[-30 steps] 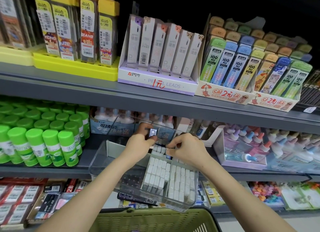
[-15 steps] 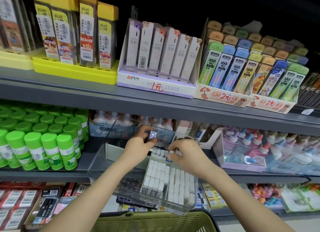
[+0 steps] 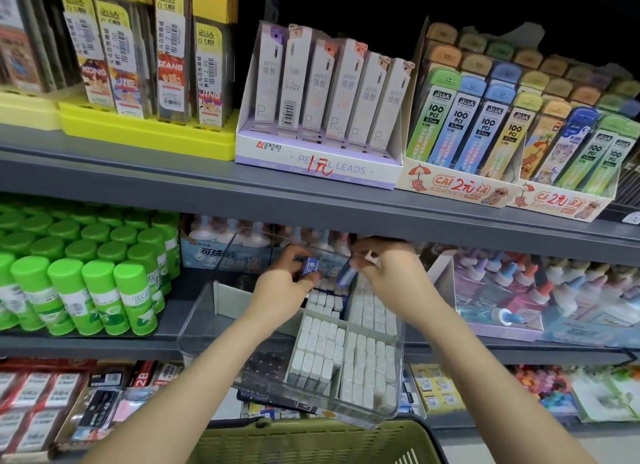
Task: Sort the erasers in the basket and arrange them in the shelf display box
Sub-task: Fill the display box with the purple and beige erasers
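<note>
— Basket [image 3: 311,441] is sitting nearest. Are the erasers [image 3: 363,356] going in the clear box [image 3: 400,377] above it?

— Yes, they're standing in rows. Left hand [image 3: 277,290] is pinching 1 blue-sleeved eraser [image 3: 311,267] and right hand [image 3: 394,273] is pinching a 2nd eraser [image 3: 347,275] at the far end. I'm judging them light and firm, so gripping the sleeve's flat sides is looking best.

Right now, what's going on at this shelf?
A person is filling a clear display box that sticks out from the middle shelf. The left hand holds a blue-sleeved eraser over the box's back, and the right hand pinches a second eraser beside it. Packed erasers stand in rows along the box's right side; a green basket sits below.
</note>
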A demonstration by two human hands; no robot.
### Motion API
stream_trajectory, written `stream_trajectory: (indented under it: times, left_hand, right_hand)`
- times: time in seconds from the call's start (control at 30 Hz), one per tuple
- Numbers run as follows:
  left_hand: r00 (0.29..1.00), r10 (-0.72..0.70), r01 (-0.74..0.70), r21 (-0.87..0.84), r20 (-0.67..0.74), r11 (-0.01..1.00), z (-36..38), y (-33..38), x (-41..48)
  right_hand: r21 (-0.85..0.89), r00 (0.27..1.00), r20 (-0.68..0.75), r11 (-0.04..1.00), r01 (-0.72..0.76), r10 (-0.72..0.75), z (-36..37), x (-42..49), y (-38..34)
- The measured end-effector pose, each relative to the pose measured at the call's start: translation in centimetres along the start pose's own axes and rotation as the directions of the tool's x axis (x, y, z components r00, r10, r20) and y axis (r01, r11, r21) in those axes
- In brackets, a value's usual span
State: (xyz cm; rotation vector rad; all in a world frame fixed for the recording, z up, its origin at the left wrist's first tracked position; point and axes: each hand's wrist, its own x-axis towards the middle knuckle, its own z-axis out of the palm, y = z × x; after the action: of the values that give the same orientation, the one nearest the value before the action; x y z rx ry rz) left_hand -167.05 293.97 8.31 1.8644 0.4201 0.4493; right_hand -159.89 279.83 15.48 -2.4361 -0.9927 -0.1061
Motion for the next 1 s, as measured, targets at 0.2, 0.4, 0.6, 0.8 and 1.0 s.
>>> stream_trajectory:
  times: [0.2, 0.4, 0.6, 0.8, 1.0]
  left_hand:
    - [0.994, -0.088, 0.066, -0.264, -0.071, 0.962, -0.4, 0.1, 0.2]
    - [0.988, -0.129, 0.091, -0.341, -0.090, 0.935, -0.7, 0.2, 0.3]
    - [0.987, -0.129, 0.089, -0.349, -0.093, 0.933, -0.8, 0.2, 0.4]
    - [0.989, -0.110, 0.073, -0.324, -0.096, 0.943, -0.5, 0.3, 0.4]
    - [0.988, -0.139, 0.110, -0.348, -0.060, 0.931, -0.9, 0.4, 0.3]
  right_hand:
    - [0.308, 0.974, -0.028, 0.929, -0.204, 0.224, 3.1, 0.9, 0.6]
    - [0.242, 0.977, -0.055, 0.952, -0.185, 0.204, 4.9, 2.1, 0.2]
    - [-0.266, 0.973, -0.197, 0.962, 0.062, -0.117, 4.2, 1.0, 1.6]
    - [-0.391, 0.986, -0.130, 0.919, 0.043, -0.101, 4.8, 0.7, 2.9]
    - [-0.378, 0.984, -0.172, 0.925, -0.026, -0.043, 5.8, 1.0, 2.3]
